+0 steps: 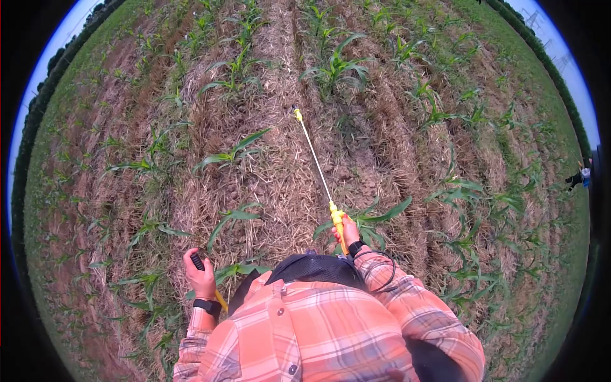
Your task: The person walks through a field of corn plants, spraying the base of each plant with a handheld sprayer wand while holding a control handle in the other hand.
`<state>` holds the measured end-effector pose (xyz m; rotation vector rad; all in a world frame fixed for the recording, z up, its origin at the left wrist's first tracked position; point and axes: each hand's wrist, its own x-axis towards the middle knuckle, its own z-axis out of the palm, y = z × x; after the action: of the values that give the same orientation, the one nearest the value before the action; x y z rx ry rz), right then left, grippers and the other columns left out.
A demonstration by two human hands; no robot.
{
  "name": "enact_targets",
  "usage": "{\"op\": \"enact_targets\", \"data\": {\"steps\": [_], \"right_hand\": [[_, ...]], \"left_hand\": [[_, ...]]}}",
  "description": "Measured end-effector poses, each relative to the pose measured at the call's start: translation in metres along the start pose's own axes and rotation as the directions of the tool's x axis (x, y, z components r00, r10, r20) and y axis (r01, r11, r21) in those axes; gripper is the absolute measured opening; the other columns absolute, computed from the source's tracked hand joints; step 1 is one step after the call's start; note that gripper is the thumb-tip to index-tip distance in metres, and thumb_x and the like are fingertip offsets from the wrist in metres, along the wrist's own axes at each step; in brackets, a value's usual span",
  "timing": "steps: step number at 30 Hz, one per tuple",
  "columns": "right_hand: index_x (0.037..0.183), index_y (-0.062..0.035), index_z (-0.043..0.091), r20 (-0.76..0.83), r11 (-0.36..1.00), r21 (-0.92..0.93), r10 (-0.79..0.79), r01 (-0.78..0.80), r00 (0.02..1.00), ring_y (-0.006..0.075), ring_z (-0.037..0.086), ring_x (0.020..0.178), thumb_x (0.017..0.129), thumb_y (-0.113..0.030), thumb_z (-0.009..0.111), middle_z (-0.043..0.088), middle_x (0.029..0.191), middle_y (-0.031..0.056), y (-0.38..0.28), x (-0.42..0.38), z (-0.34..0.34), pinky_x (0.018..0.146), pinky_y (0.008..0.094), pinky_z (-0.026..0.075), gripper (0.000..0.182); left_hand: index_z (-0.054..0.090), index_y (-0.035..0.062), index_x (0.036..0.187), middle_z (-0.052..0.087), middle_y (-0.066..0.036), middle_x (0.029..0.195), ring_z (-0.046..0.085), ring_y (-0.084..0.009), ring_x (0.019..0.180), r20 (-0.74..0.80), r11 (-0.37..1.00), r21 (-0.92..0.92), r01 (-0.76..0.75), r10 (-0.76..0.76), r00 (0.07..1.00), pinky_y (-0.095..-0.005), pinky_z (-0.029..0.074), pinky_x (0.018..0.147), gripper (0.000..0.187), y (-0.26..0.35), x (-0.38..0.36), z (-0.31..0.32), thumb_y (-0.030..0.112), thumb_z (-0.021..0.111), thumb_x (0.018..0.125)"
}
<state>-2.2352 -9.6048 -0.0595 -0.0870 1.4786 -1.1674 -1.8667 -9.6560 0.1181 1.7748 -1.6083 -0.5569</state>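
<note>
My right hand is closed around the yellow handle of a spray wand. Its thin pale tube points forward and slightly left, ending in a yellow and black nozzle above the straw-covered soil. A dark hose loops beside my right wrist. At the lower left, my left hand grips a black ribbed pump handle. A yellow bar shows behind that wrist; whether it joins the handle is hidden. Close to my right hand grows a young corn plant.
Rows of young corn plants run away from me, with dry straw between them. Another corn plant stands left of the wand. A person is far off at the right edge. Trees and pylons line the horizon.
</note>
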Motion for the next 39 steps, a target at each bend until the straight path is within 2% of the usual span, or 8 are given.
{"op": "enact_targets", "data": {"steps": [10,13,22,24,27,31,35,39], "right_hand": [[0.088,-0.0115,0.044,0.034,0.993,0.005,0.121,-0.121,0.992,0.0114,0.037,0.03,0.082,-0.054,0.026,0.046,0.048,0.0063,-0.028,0.032,-0.01,0.026,0.0239,0.028,0.046],[0.087,-0.0119,0.045,-0.032,0.983,-0.155,0.095,-0.099,0.995,0.011,0.036,0.03,0.077,-0.062,0.03,0.045,0.047,0.0054,-0.039,0.037,0.001,0.027,0.0243,0.028,0.053],[0.071,-0.0052,0.048,-0.03,0.967,-0.251,0.027,-0.034,0.999,0.0106,0.04,0.033,0.076,-0.052,0.047,0.046,0.049,0.003,-0.071,0.079,0.048,0.029,0.0238,0.033,0.047],[0.075,-0.0054,0.048,-0.005,0.959,-0.283,0.0,-0.001,1.0,0.0109,0.043,0.035,0.079,-0.049,0.044,0.046,0.053,0.003,-0.079,0.087,0.059,0.03,0.0232,0.034,0.044],[0.089,-0.004,0.046,0.089,0.997,0.073,0.003,-0.009,0.996,0.0165,0.049,0.04,0.083,-0.03,0.037,0.052,0.071,0.0086,-0.079,0.096,0.073,0.031,0.0253,0.037,0.028],[0.098,-0.002,0.043,0.049,0.99,0.128,0.057,-0.063,0.997,0.0227,0.055,0.05,0.08,-0.022,0.038,0.053,0.078,0.0118,-0.077,0.108,0.084,0.037,0.0291,0.041,0.028],[0.098,0.0005,0.044,0.004,0.997,0.077,0.018,-0.019,1.0,0.0205,0.056,0.056,0.083,-0.029,0.034,0.055,0.079,0.0119,-0.092,0.105,0.1,0.045,0.0297,0.043,0.035],[0.105,-0.0018,0.045,0.118,0.97,0.231,0.05,-0.076,0.992,0.0168,0.054,0.061,0.083,-0.032,0.032,0.057,0.089,0.0107,-0.105,0.11,0.109,0.05,0.027,0.044,0.039]], "left_hand": [[0.042,0.0081,0.1,0.044,-0.005,0.065,0.044,-0.0149,0.054,0.021,0.997,-0.043,-0.069,0.07,0.997,-0.0283,0.037,0.051,0.03,0.011,0.032,0.032,0.002,0.051,0.072],[0.042,0.0075,0.1,0.044,-0.005,0.066,0.044,-0.0149,0.054,0.05,0.997,-0.033,-0.067,0.068,0.996,-0.0281,0.037,0.051,0.03,0.005,0.05,0.043,0.002,0.051,0.071],[0.042,0.0081,0.099,0.044,-0.004,0.064,0.042,-0.0124,0.052,0.115,0.991,-0.137,0.002,0.014,0.993,-0.0271,0.037,0.049,0.031,0.019,0.128,0.061,0.002,0.05,0.071],[0.042,0.008,0.099,0.043,-0.003,0.06,0.042,-0.0126,0.05,0.113,0.986,-0.154,0.056,-0.038,0.993,-0.0271,0.037,0.049,0.03,0.023,0.146,0.061,0.002,0.05,0.071],[0.042,0.0078,0.099,0.043,-0.003,0.059,0.043,-0.0126,0.05,0.071,0.991,-0.128,-0.033,0.042,0.997,-0.0271,0.037,0.048,0.029,0.004,0.171,0.065,0.002,0.05,0.071],[0.042,0.0074,0.098,0.042,-0.003,0.059,0.044,-0.0125,0.051,0.102,0.988,-0.147,0.037,-0.022,0.994,-0.027,0.037,0.048,0.029,0.0,0.196,0.066,0.002,0.051,0.071],[0.042,0.007,0.098,0.042,-0.003,0.059,0.043,-0.0125,0.051,0.118,0.986,-0.161,0.032,-0.013,0.993,-0.0266,0.037,0.049,0.029,0.007,0.221,0.067,0.003,0.051,0.071],[0.042,0.0073,0.098,0.043,-0.003,0.059,0.043,-0.0122,0.051,0.106,0.985,-0.172,-0.027,0.046,0.993,-0.0262,0.037,0.049,0.029,0.012,0.244,0.066,0.003,0.05,0.071]]}}
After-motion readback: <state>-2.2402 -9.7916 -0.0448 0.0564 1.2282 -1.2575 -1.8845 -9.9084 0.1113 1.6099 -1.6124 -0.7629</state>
